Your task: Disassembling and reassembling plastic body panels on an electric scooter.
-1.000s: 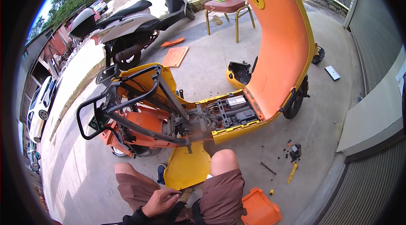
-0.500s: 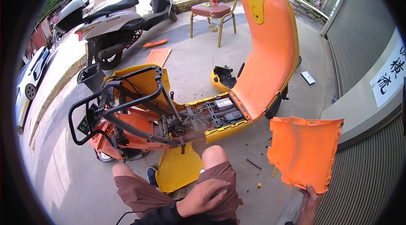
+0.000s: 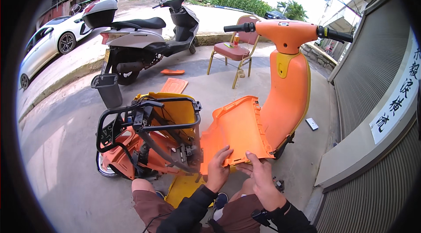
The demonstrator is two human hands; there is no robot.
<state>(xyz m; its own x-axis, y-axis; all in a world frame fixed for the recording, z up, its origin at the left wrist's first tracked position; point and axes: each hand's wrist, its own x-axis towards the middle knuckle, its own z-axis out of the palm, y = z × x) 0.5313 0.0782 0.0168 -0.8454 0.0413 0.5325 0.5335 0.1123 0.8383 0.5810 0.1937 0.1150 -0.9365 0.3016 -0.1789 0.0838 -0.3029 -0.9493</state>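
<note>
Orange panel [image 3: 234,130] (notched along one edge), both hands [image 3: 218,172] grip it.

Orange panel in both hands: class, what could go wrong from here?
The orange panel is gripped only along its near edge by the left hand and right hand, so it might tip or slip. The tabs on its right edge could snap if knocked against the orange scooter. The yellow panel lies by the shoes and might get stepped on.
</note>
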